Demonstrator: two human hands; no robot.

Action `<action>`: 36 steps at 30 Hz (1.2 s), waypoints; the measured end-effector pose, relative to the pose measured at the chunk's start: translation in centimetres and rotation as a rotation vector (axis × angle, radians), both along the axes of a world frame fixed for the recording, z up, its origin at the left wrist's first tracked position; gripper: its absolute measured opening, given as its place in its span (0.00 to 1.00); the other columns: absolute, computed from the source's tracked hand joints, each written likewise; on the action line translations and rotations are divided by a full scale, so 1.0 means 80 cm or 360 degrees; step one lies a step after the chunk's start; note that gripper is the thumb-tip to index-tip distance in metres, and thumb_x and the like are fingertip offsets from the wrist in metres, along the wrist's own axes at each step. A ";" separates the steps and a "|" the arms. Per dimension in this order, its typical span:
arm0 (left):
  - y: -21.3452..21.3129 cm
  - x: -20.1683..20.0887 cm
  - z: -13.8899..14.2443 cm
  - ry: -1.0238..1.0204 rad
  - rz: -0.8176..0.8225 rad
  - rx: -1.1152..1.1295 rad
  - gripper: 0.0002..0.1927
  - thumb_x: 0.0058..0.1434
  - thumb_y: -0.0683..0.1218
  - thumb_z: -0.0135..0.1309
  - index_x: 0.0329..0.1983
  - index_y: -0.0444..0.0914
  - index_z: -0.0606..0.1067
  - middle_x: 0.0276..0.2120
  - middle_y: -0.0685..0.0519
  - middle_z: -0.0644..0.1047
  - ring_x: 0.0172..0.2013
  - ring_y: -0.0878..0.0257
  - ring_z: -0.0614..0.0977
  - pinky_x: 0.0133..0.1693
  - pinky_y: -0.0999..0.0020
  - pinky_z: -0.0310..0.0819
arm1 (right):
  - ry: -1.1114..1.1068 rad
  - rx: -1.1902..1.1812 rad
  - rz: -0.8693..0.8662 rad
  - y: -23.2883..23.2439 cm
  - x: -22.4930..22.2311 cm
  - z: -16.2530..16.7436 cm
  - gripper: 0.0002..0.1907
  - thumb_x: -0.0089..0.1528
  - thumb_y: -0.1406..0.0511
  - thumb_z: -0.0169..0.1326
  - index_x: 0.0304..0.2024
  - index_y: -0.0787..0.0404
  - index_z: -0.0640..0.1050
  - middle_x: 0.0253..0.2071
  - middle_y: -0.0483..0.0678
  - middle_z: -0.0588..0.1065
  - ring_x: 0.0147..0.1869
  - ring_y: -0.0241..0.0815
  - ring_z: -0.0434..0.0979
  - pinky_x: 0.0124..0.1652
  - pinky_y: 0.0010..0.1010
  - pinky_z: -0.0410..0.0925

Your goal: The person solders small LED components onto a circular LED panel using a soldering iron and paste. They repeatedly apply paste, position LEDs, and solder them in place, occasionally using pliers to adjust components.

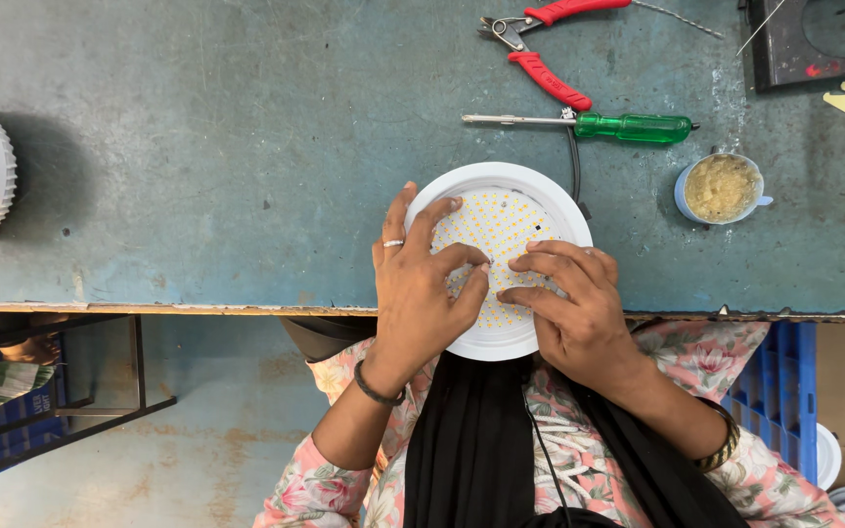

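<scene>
left hand (421, 293) spread, fingertips pressing the dotted led board inside the round white plastic downlight housing (498, 262); ring on one finger. right hand (571, 303) also spread, fingers flat on the board's right side; neither grips anything. housing lies face-up at the near edge of the blue-green worn worktop (227, 147). board appears seated in the housing; no screws or cover seen on it. farther off: green-handled screwdriver (599, 125), red-handled pliers (540, 44), small cup of yellowish paste (722, 189) to the right.
</scene>
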State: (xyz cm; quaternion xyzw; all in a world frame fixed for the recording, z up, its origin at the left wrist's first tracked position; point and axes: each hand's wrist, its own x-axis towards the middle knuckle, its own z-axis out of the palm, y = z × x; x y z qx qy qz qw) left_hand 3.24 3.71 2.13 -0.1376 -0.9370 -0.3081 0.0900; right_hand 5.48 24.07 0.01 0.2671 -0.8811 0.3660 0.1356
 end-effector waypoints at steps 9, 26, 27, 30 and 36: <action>0.005 -0.009 0.001 -0.0102 0.0080 -0.0021 0.04 0.47 0.49 0.65 0.24 0.46 0.84 0.61 0.48 0.72 0.71 0.37 0.56 0.62 0.39 0.51 | 0.0019 -0.0052 -0.0006 0.002 0.000 -0.006 0.17 0.53 0.77 0.52 0.38 0.53 0.83 0.52 0.44 0.77 0.64 0.48 0.73 0.60 0.44 0.59; 0.002 -0.016 0.005 -0.0089 0.0027 0.0082 0.06 0.48 0.48 0.65 0.26 0.42 0.83 0.55 0.47 0.75 0.65 0.38 0.66 0.60 0.45 0.61 | 0.0215 -0.0250 -0.0795 0.111 -0.008 -0.021 0.29 0.65 0.71 0.61 0.66 0.63 0.66 0.65 0.60 0.67 0.72 0.54 0.65 0.71 0.41 0.59; 0.005 -0.018 0.007 -0.0074 0.0024 0.0083 0.05 0.47 0.47 0.65 0.26 0.42 0.83 0.55 0.47 0.75 0.64 0.38 0.67 0.59 0.46 0.62 | 0.0189 -0.0185 -0.0912 0.129 -0.013 -0.019 0.37 0.65 0.69 0.64 0.72 0.64 0.61 0.68 0.63 0.65 0.74 0.57 0.62 0.72 0.43 0.56; 0.011 -0.015 0.013 0.0042 0.0008 0.0045 0.04 0.47 0.46 0.65 0.26 0.42 0.83 0.54 0.47 0.75 0.63 0.37 0.67 0.60 0.45 0.62 | -0.0023 -0.0184 -0.0898 0.156 -0.025 -0.019 0.55 0.57 0.62 0.70 0.76 0.63 0.49 0.70 0.64 0.60 0.76 0.60 0.61 0.73 0.47 0.56; 0.012 -0.012 0.015 0.0096 0.0011 0.0004 0.04 0.48 0.46 0.63 0.27 0.42 0.83 0.53 0.48 0.75 0.64 0.36 0.66 0.59 0.44 0.61 | -0.0237 0.0226 -0.1104 0.149 -0.045 -0.017 0.60 0.50 0.63 0.76 0.74 0.62 0.50 0.61 0.51 0.74 0.66 0.50 0.71 0.65 0.51 0.56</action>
